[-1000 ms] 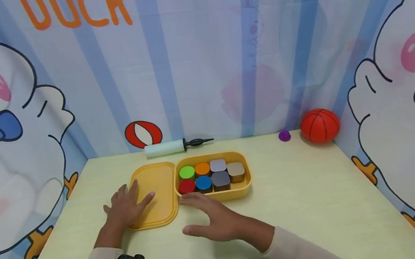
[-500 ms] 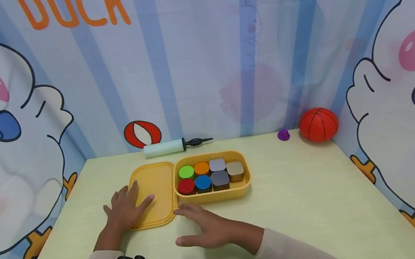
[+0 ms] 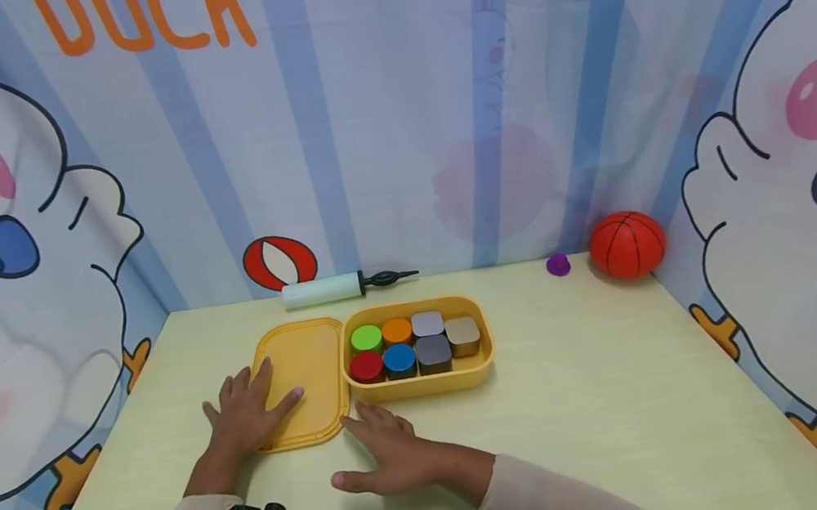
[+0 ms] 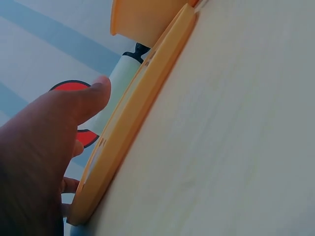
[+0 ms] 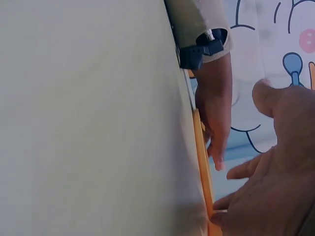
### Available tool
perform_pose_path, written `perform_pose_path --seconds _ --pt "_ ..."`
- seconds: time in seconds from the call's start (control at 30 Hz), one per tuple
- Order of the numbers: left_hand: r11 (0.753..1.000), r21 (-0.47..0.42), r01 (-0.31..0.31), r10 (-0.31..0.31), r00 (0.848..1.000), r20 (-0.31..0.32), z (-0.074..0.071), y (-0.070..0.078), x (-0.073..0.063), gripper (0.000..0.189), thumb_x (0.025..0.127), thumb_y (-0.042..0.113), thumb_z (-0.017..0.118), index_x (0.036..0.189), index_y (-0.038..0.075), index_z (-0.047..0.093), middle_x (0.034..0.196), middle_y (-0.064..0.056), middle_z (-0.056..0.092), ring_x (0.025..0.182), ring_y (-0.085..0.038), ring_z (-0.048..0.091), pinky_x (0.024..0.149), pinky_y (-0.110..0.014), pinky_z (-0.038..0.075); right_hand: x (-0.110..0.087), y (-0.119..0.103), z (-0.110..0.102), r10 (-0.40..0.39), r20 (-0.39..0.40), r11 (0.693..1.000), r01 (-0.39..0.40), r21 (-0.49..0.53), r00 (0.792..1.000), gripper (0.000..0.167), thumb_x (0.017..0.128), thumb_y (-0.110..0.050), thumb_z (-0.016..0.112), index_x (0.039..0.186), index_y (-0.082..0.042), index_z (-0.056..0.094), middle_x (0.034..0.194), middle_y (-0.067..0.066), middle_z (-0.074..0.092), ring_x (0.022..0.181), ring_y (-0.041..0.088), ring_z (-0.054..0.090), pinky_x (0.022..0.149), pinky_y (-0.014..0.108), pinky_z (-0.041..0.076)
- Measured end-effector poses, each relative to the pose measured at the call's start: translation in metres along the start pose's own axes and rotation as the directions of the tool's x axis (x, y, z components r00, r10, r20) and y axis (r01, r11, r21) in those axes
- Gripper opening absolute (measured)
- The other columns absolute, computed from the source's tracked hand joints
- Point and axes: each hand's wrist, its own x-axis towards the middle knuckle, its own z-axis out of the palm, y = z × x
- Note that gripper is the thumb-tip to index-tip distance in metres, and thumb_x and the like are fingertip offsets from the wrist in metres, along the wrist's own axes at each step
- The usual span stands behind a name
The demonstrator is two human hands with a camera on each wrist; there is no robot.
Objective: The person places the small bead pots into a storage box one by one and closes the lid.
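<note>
A flat yellow lid (image 3: 311, 379) lies on the table, against the left side of a yellow box (image 3: 454, 383). Inside that box sit several round pieces with coloured tops, among them green (image 3: 366, 338), red (image 3: 367, 366) and blue (image 3: 400, 360), beside several square ones such as the dark grey block (image 3: 434, 354). My left hand (image 3: 241, 412) spreads its fingers over the lid's left part; in the left wrist view the thumb (image 4: 91, 101) is raised above it. Fingers extended, my right hand (image 3: 398, 457) hovers near the lid's front right corner and holds nothing.
A pale pump (image 3: 322, 290) with a black nozzle lies along the back edge. Toward the back right are a small purple object (image 3: 558, 265) and a red basketball (image 3: 627, 245). A striped curtain (image 3: 396, 125) with duck pictures encloses the table.
My right hand has drifted left and slightly toward me, from the box's front to the lid's front right corner. The left hand has stayed over the lid.
</note>
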Motion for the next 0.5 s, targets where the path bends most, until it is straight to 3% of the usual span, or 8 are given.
perform_pose_path --seconds 0.2,0.5 --pt "1.000 0.001 -0.007 0.007 1.000 -0.022 0.004 -0.003 -0.001 0.101 0.105 0.074 0.048 0.173 0.004 0.024 0.172 -0.039 0.025 0.159 -0.068 0.015 0.120 -0.094 0.004 0.010 -0.003 0.008 0.017 -0.031 1.000 -0.018 -0.021 0.999 0.090 0.106 -0.069 0.053 0.176 -0.021 0.024 0.186 0.012 0.014 0.173 0.034 0.010 0.134 0.068 0.013" --pt "1.000 -0.023 0.008 -0.008 0.999 -0.033 0.009 -0.004 0.000 0.094 0.108 0.068 0.048 0.171 0.001 0.029 0.174 -0.038 0.023 0.161 -0.069 0.011 0.121 -0.093 0.001 0.021 -0.001 0.009 0.022 -0.023 1.000 -0.022 0.000 0.999 0.096 0.104 -0.077 0.050 0.176 -0.020 0.025 0.186 0.007 0.012 0.173 0.033 0.007 0.133 0.069 0.010"
